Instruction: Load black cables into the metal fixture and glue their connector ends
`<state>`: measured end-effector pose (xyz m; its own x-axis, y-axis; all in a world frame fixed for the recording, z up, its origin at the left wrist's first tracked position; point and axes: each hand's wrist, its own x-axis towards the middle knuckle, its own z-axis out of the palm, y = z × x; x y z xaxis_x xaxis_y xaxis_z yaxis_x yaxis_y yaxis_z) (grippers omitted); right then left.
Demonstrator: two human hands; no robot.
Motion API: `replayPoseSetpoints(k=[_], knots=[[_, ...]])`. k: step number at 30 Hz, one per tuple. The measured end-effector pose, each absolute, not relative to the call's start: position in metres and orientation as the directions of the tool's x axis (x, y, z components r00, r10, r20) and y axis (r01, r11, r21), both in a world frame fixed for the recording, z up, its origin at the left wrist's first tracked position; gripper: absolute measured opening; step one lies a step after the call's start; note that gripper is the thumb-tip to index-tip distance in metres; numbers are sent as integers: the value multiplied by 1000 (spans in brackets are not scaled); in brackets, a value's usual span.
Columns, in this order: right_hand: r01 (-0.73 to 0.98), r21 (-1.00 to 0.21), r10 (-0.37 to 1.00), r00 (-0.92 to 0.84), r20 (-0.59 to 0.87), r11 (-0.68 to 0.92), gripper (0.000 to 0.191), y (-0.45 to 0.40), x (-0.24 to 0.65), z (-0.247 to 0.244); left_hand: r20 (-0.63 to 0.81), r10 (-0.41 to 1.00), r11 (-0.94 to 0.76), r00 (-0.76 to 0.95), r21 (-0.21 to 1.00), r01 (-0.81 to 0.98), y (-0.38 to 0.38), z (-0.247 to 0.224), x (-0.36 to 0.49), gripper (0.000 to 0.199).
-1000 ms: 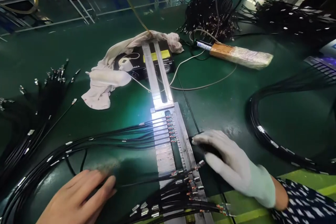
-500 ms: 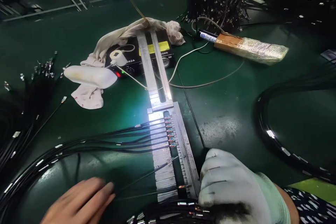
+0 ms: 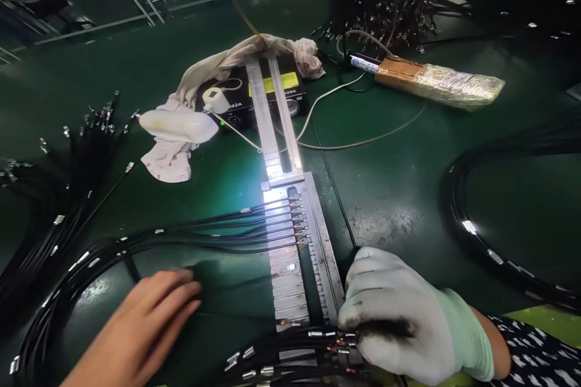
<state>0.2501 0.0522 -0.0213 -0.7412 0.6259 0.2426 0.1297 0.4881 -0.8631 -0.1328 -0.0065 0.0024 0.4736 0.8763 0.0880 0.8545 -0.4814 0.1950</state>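
My bare left hand (image 3: 158, 308) is at the lower left, its fingers pressed together. A thin black cable (image 3: 247, 283), smeared by motion, runs from its fingertips toward the slotted metal fixture (image 3: 287, 290). My right hand (image 3: 399, 320), in a stained white glove, is closed beside the fixture's right edge. Its fingers hide what they hold; a thin dark cord (image 3: 338, 205) leads to them. Several black cables (image 3: 236, 230) lie side by side across the fixture, their stripped ends over its slot. Loose cables with metal terminals (image 3: 290, 357) lie below, reaching the glove.
A black control box (image 3: 236, 112) with a cloth (image 3: 227, 66) over it stands behind the fixture. A wrapped block (image 3: 436, 81) lies to its right. Cable bundles lie at left (image 3: 72, 193), right (image 3: 458, 211) and back (image 3: 376, 0) on the green table (image 3: 385, 175).
The view has shifted slightly. The blurred thin cable's end has moved left, away from the slot. My left hand has risen a little; my right hand stays closed at the fixture's edge.
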Motion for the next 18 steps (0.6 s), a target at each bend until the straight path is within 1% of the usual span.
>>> replayPoseSetpoints(k=[2,4,6,9,12,15,18], knots=[[124,-857,628,-733,261,501,10,53,250,-21,61,877,-476,476,233,848,1,-1,-112,27],[117,-855,647,-707,285,505,11,54,250,-20,63,879,-469,472,292,834,7,-7,-89,29],[124,-865,696,-654,297,486,12,57,249,-20,60,859,-494,508,355,794,12,-14,-72,25],[141,-896,774,-571,273,420,14,60,248,-21,41,838,-503,544,446,740,17,-22,-63,19],[126,-932,820,-524,229,340,15,64,247,-22,115,835,-512,538,521,683,19,-24,-66,22],[105,-961,852,-494,172,255,16,68,245,-23,208,833,-534,513,548,644,22,-23,-68,26],[98,-971,862,-485,146,219,17,70,245,-21,217,815,-564,538,509,650,27,-22,-67,31]])
